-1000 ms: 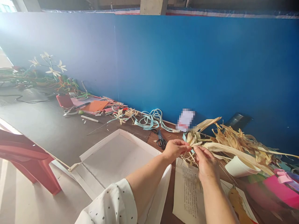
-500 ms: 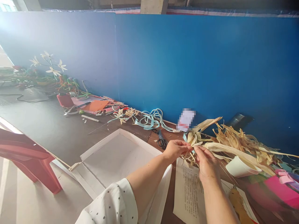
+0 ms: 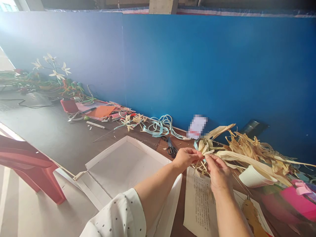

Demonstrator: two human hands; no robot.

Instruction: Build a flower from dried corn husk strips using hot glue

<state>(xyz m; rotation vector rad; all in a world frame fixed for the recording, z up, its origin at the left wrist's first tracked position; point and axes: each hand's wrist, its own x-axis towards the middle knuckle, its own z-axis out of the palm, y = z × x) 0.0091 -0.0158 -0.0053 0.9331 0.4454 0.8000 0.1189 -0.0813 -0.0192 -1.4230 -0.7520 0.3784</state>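
My left hand (image 3: pixel 185 157) and my right hand (image 3: pixel 218 171) meet fingertip to fingertip above the table's right part. Both are closed in a pinch on a pale strip of dried corn husk (image 3: pixel 209 152); its small end is mostly hidden by the fingers. Behind and to the right lies a heap of dried corn husks (image 3: pixel 251 148). Black-handled scissors (image 3: pixel 171 149) rest just beyond my left hand. Under my right wrist is a sheet of printed paper (image 3: pixel 197 204).
A shallow white cardboard box (image 3: pixel 123 164) lies left of my arms. On the right stand a tipped pale cup (image 3: pixel 255 176) and a yellow-brown glue gun (image 3: pixel 251 210). Light blue ribbon (image 3: pixel 158 127) and husk flowers (image 3: pixel 127 122) lie along the blue panel (image 3: pixel 197 65). A red chair (image 3: pixel 32 164) stands left.
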